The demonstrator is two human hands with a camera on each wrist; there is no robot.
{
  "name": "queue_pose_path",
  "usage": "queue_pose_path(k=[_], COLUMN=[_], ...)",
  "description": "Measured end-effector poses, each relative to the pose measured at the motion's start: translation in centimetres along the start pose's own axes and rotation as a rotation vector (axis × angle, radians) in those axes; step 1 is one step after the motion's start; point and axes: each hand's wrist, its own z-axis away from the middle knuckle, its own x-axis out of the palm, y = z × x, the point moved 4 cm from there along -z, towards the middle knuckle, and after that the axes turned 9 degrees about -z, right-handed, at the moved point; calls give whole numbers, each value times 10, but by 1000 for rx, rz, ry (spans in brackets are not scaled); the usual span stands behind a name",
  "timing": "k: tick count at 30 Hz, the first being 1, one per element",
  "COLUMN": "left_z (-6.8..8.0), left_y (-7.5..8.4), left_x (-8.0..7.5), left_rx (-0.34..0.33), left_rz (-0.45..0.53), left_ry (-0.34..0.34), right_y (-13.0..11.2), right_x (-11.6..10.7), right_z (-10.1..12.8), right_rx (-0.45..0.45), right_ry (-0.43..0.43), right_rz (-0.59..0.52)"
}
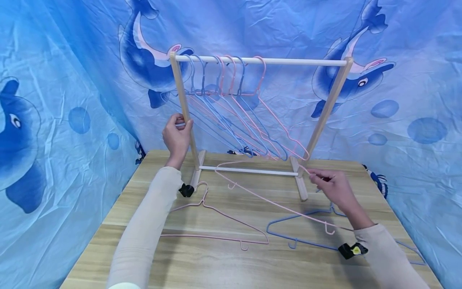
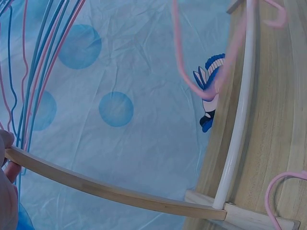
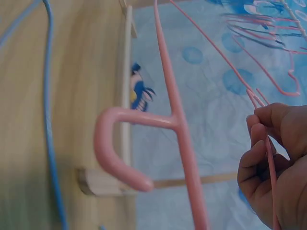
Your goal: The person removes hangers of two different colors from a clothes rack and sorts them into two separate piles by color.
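Beside the rack's (image 1: 249, 170) right foot (image 1: 301, 188), the right hand (image 1: 333, 186) pinches a pink hanger (image 3: 180, 129) slanting before it; the left hand (image 1: 177, 138) grips the rack's left post (image 1: 182, 96), perhaps a hanger too. I'd say hanging-up is underway; next calls for lifting the pink one to the rack's rail (image 1: 306, 62).

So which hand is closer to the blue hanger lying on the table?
Right: the right hand, holding a pink hanger, is raised near the blue hanger; the left hand grips the rack's left post, farther off.
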Motion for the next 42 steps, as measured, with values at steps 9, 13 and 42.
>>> queue_pose_path(k=[9, 13, 42], left_z=[1, 1, -1], left_y=[-2, -3, 0], left_x=[1, 1, 1], left_rx=[-5, -6, 3], left_rz=[-11, -10, -3], left_ry=[0, 0, 16], right_y=[16, 16, -29], right_x=[55, 80, 225], right_z=[10, 14, 6], right_rx=[83, 92, 84], right_ry=[-124, -168, -407], right_rz=[-237, -279, -470])
